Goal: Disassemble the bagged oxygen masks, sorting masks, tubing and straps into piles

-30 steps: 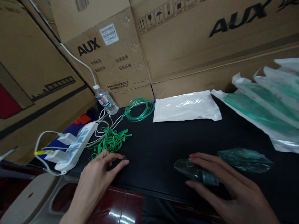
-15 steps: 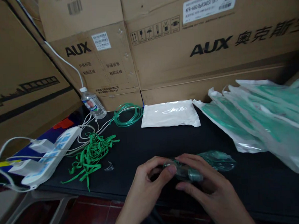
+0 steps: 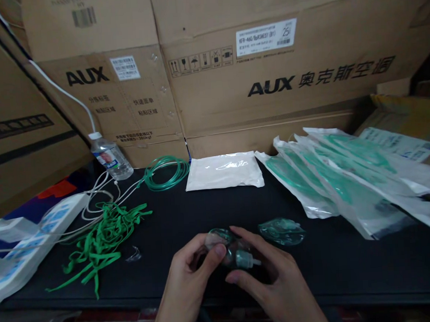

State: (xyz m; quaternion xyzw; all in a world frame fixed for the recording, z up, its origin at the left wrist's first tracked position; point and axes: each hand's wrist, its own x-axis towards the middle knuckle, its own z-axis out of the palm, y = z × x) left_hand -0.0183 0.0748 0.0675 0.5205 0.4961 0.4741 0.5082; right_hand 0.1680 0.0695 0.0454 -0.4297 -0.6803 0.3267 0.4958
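Cartons [image 3: 226, 95] stand behind the white packet [image 3: 224, 172] on the table [image 3: 181, 213], with bags [image 3: 345, 176] to its right and green straps [image 3: 108, 229] to its front left. In front of the packet, the left hand [image 3: 188, 273] and right hand [image 3: 279, 278] grip a clear mask [image 3: 232, 256] with their fingers; a second mask [image 3: 281, 232] lies to the packet's front right.

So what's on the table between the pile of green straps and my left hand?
In the head view, something small, clear and crumpled-looking lies on the black tabletop between the green straps and your left hand.
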